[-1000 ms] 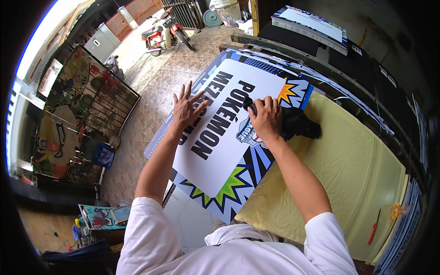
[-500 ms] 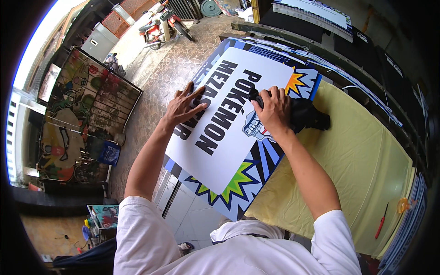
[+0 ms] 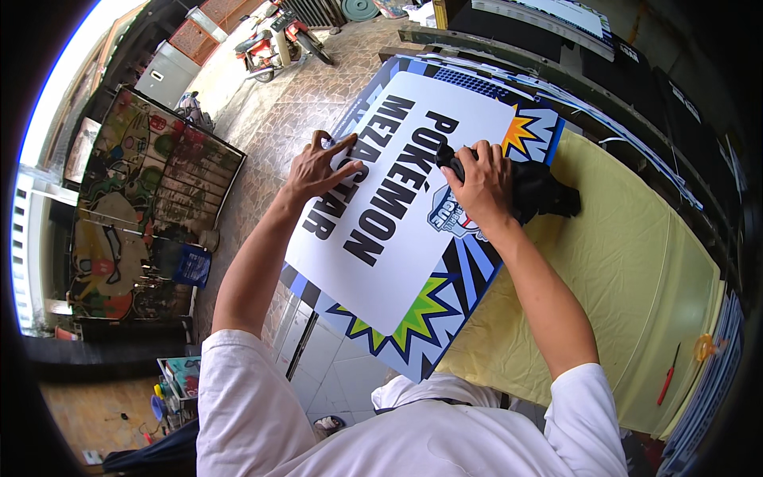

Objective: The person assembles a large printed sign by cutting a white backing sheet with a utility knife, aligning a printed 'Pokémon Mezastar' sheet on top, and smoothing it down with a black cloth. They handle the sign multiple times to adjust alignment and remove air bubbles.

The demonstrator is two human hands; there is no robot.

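A large printed board (image 3: pixel 350 274) lies at a slant in front of me, with a white panel, bold black lettering and green and orange starbursts on a blue border. My left hand (image 3: pixel 318 168) is at its left edge, thumb and index finger stretched apart over the lettering, other fingers bent near the edge. My right hand (image 3: pixel 485 184) is closed on a bunched black cloth (image 3: pixel 544 191), which lies over the board's right side beside a shield-shaped emblem (image 3: pixel 447 216). Part of the cloth trails off onto the yellow sheet.
The yellow sheet (image 3: pixel 612 278) covers the table on the right, with a red-handled tool (image 3: pixel 666 385) on it. Stacked boards (image 3: pixel 703 397) stand at the right edge; more printed sheets (image 3: pixel 548 20) are piled at the back. A painted panel (image 3: pixel 159 207) stands left, a red motorcycle (image 3: pixel 278 44) beyond.
My left fingers have shifted slightly up along the board's edge and are more bent. My right hand still holds the cloth, almost in the same place. The whole view has shifted a little.
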